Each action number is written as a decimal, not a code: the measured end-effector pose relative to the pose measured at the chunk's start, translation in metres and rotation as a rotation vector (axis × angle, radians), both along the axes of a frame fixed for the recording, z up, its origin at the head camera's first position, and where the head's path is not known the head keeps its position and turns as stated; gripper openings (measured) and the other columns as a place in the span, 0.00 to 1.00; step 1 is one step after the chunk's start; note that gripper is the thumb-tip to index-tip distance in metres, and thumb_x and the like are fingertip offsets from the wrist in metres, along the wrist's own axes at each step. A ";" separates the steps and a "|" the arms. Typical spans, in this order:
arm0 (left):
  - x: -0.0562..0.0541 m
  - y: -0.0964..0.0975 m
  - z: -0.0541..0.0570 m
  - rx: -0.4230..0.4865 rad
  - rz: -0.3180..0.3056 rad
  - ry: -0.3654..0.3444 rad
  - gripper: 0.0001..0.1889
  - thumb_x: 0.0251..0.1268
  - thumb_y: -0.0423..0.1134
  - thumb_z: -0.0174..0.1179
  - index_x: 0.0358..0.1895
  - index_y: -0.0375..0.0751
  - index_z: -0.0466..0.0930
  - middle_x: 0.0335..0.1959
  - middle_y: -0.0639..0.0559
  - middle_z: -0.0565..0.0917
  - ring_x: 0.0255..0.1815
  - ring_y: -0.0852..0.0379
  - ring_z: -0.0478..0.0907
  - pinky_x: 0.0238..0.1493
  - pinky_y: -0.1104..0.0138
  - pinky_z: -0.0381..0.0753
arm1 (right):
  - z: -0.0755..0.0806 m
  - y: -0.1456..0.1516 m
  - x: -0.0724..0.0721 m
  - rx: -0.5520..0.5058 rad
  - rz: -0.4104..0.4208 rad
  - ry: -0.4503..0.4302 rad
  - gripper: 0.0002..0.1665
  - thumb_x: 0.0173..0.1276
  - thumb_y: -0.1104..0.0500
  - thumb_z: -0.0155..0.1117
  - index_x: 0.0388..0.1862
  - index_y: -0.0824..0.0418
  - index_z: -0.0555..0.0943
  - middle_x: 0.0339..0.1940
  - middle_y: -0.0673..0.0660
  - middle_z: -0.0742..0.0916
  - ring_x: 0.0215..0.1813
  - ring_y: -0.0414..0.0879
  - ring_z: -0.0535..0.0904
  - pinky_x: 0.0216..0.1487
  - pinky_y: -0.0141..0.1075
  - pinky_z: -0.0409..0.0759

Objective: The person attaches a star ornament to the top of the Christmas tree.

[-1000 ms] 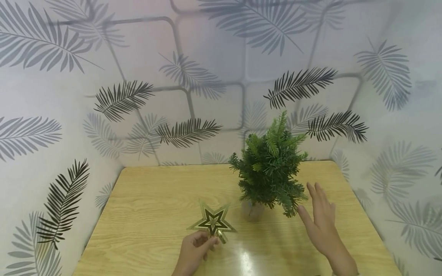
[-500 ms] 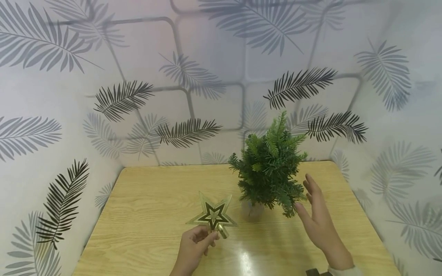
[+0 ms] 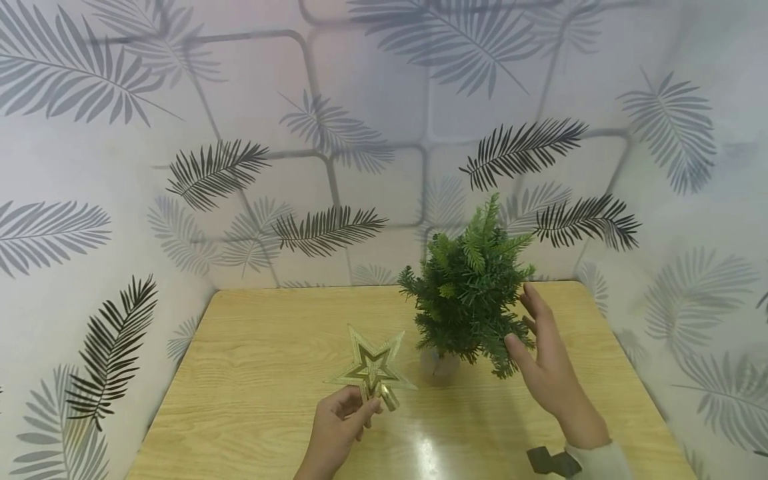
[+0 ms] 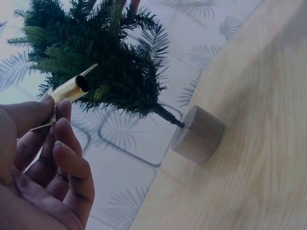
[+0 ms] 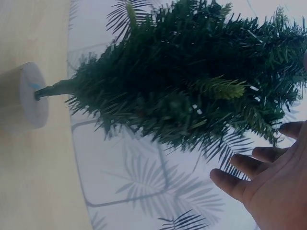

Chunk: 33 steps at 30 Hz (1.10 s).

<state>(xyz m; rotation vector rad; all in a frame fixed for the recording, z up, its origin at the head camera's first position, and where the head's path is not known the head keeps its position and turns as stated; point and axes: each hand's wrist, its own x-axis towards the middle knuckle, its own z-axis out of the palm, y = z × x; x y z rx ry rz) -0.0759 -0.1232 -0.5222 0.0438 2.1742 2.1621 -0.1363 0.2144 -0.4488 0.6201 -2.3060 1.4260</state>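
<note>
A gold star tree topper (image 3: 373,367) is pinched between the thumb and fingers of my left hand (image 3: 339,423), left of the small artificial Christmas tree (image 3: 471,293). In the left wrist view the topper's hollow tube (image 4: 67,91) points its open end away from the hand. The tree stands upright on a round wooden base (image 4: 199,136). My right hand (image 3: 552,373) is at the tree's right side, fingers extended and thumb apart, close to the lower branches. In the right wrist view the fingertips (image 5: 223,179) lie near the needles; whether they touch is hard to tell.
A wood-grain table (image 3: 258,347) carries the tree. Behind and beside it rises a wall (image 3: 372,87) printed with leaves. A dark strap piece (image 3: 552,461) shows by the right sleeve (image 3: 603,461).
My left hand has raised and tilted the star slightly, so its face shows brighter. The right hand has moved up and left, closer to the tree. The tree has stayed put.
</note>
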 end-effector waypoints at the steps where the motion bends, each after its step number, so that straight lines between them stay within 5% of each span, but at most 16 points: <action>1: 0.000 0.000 0.000 0.002 -0.001 0.005 0.11 0.69 0.37 0.69 0.43 0.30 0.84 0.35 0.43 0.88 0.25 0.63 0.76 0.24 0.75 0.76 | 0.002 -0.001 -0.001 -0.004 0.000 0.003 0.48 0.78 0.70 0.55 0.87 0.50 0.44 0.85 0.59 0.55 0.82 0.60 0.54 0.74 0.30 0.59; 11: 0.001 0.001 0.006 0.004 -0.017 0.084 0.08 0.70 0.33 0.66 0.44 0.29 0.83 0.34 0.43 0.87 0.25 0.63 0.76 0.23 0.76 0.76 | 0.015 -0.008 -0.004 -0.025 -0.005 -0.050 0.46 0.81 0.63 0.54 0.87 0.52 0.42 0.84 0.65 0.54 0.81 0.68 0.51 0.72 0.69 0.55; 16: 0.001 0.001 0.013 0.010 -0.011 0.102 0.08 0.70 0.32 0.67 0.43 0.28 0.83 0.34 0.43 0.86 0.26 0.63 0.77 0.24 0.76 0.76 | 0.027 -0.011 -0.011 -0.041 0.018 0.016 0.46 0.80 0.65 0.55 0.87 0.52 0.44 0.86 0.58 0.53 0.82 0.64 0.52 0.74 0.65 0.57; 24: 0.004 0.004 0.019 0.032 -0.007 0.105 0.07 0.71 0.32 0.66 0.43 0.29 0.83 0.34 0.42 0.87 0.26 0.62 0.77 0.24 0.76 0.76 | 0.037 -0.016 -0.017 -0.047 0.041 0.054 0.45 0.80 0.61 0.57 0.86 0.55 0.46 0.86 0.57 0.54 0.84 0.54 0.46 0.78 0.39 0.52; 29: 0.003 0.006 0.022 0.044 -0.017 0.120 0.07 0.71 0.32 0.66 0.44 0.29 0.83 0.34 0.41 0.87 0.26 0.63 0.77 0.24 0.76 0.76 | 0.039 -0.016 -0.018 -0.039 0.037 0.085 0.44 0.80 0.61 0.56 0.86 0.57 0.47 0.85 0.59 0.55 0.84 0.56 0.48 0.77 0.37 0.55; 33: 0.002 0.008 0.025 0.048 -0.030 0.159 0.06 0.71 0.30 0.65 0.44 0.28 0.83 0.34 0.44 0.87 0.26 0.64 0.77 0.24 0.76 0.76 | 0.041 -0.017 -0.019 -0.032 0.040 0.076 0.44 0.80 0.62 0.55 0.86 0.56 0.45 0.85 0.59 0.53 0.84 0.57 0.48 0.77 0.47 0.57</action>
